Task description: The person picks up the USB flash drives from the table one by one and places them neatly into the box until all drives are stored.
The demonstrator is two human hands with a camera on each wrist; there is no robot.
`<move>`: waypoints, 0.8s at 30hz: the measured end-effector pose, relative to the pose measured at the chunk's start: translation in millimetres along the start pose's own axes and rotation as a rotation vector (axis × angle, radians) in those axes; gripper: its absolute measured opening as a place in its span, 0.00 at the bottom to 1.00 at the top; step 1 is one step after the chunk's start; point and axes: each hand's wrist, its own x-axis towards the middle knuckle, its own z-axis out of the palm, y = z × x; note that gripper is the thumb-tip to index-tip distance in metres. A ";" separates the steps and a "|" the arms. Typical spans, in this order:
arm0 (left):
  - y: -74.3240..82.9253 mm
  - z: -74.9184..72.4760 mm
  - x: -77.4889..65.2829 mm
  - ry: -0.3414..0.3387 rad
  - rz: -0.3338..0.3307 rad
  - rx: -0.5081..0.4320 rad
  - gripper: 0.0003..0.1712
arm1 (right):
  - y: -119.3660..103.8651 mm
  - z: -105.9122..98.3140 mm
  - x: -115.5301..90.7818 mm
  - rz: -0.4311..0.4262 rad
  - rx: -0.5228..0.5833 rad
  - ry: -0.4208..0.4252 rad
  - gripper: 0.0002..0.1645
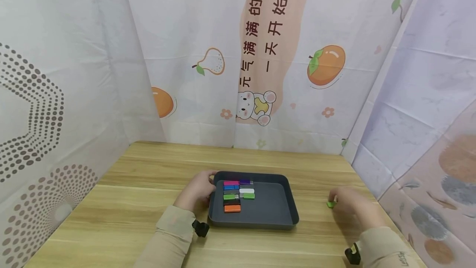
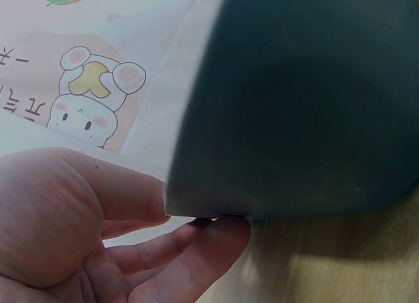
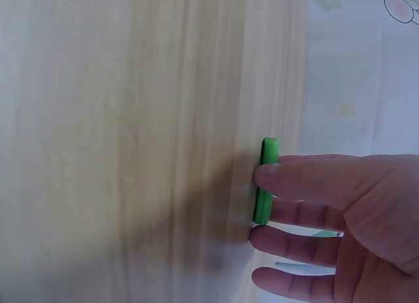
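A dark grey tray (image 1: 270,202) stands on the table, and my left hand (image 1: 200,186) holds its left side. The left wrist view shows thumb and fingers pinching the edge of the tray (image 2: 294,120). Lying in the tray's left part are several coloured USB flash drives, among them an orange one (image 1: 232,208), a pink one (image 1: 231,183) and a white one (image 1: 246,191). Right of the tray, my right hand (image 1: 349,201) pinches a small green USB flash drive (image 3: 265,208) between thumb and fingers, close over the wood.
Bare wooden table (image 1: 148,177) surrounds the tray on all sides. Printed curtains hang behind the table (image 1: 208,106) and along its left and right sides (image 1: 416,135). Each wrist wears a black camera strap (image 1: 201,228).
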 end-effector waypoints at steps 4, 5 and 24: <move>-0.4 -0.1 -0.2 0.001 0.001 0.009 0.32 | -3.3 0.9 -0.3 -0.010 -0.005 0.019 0.12; -0.5 -0.1 -0.2 0.001 -0.001 0.007 0.32 | -3.9 1.3 -0.4 -0.016 -0.006 0.025 0.12; 0.2 0.6 -0.6 0.002 -0.004 -0.006 0.31 | -1.8 12.2 6.7 -0.051 -0.032 0.076 0.11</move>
